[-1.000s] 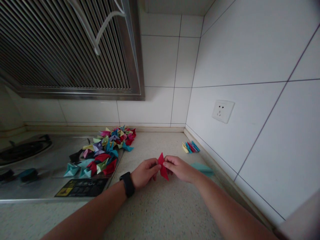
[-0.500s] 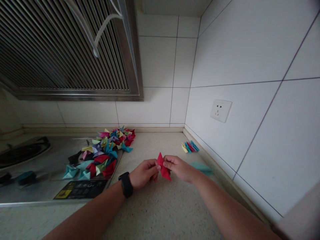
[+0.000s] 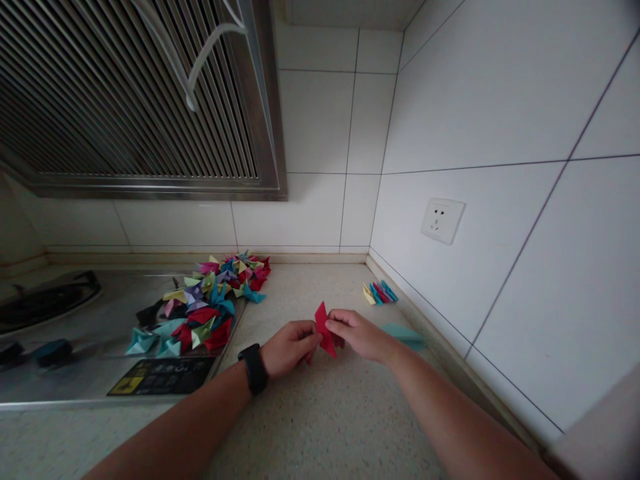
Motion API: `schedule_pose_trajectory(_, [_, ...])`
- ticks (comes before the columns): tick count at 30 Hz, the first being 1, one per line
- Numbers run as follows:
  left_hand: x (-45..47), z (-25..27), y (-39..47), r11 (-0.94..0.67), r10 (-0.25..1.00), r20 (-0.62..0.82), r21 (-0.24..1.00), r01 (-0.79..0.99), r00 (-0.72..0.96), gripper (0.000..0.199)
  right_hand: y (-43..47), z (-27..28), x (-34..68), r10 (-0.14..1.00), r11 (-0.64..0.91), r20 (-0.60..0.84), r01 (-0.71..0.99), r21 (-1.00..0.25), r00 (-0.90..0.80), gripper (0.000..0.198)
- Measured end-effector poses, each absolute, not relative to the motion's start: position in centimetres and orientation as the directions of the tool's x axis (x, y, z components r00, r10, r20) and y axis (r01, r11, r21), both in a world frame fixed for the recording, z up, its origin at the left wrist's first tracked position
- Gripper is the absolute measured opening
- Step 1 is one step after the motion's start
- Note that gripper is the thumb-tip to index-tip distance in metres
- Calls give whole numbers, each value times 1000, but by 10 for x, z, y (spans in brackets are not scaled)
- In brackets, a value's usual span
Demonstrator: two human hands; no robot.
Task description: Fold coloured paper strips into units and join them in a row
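Between my two hands is a piece of folded red paper [image 3: 325, 331], narrow and pointed at its upper and lower ends. My left hand [image 3: 291, 347], with a black watch on the wrist, pinches its left edge. The fingers of my right hand [image 3: 357, 333] close on its right side, thumb on top. Both hands are just above the speckled counter [image 3: 320, 420]. To the left lies a heap of folded paper pieces [image 3: 200, 313] in many colours. A small row of folded papers [image 3: 380, 292] rests at the back right. Some pale teal paper [image 3: 407, 337] lies partly behind my right forearm.
A gas stove [image 3: 90, 373] with a burner and knobs is on the left, and part of the paper heap lies on it. Above it hangs a range hood [image 3: 150, 190]. Tiled walls meet behind the counter, with a socket [image 3: 443, 221] on the right one.
The folded red paper has turned slightly and now shows a flatter, straighter-edged shape. Both hands keep their grip in nearly the same place.
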State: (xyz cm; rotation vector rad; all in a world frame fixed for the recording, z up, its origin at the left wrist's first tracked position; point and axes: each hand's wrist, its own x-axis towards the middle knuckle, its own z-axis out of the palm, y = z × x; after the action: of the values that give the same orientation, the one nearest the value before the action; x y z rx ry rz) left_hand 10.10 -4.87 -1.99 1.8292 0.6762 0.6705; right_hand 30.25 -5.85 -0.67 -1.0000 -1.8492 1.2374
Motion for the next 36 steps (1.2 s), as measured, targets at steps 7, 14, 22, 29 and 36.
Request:
schedule_pose_trajectory(7, [101,-20,-48,-304,677,172,951,59,716,35,-60,-6,301,864,276,135,234,-932,-484,35])
schedule_pose_trajectory(14, [102,-20,-48,-238,646,159,971,-1,747,35,-61,-5,300,856,223,138,115,-968,-499,36])
schedule_pose_trajectory(22, [103,-22,-48,-236,685,142,971,33,715,35,-60,-4,303,872,250,131,199,-948,-472,34])
schedule_pose_trajectory(29, [102,-21,-49,-264,705,128,960,91,697,35,-61,-1,303,878,267,125,255,-929,-461,33])
schedule_pose_trajectory(36, [103,-25,-46,-277,725,126,954,119,677,35,-59,-4,304,883,269,125,268,-925,-453,30])
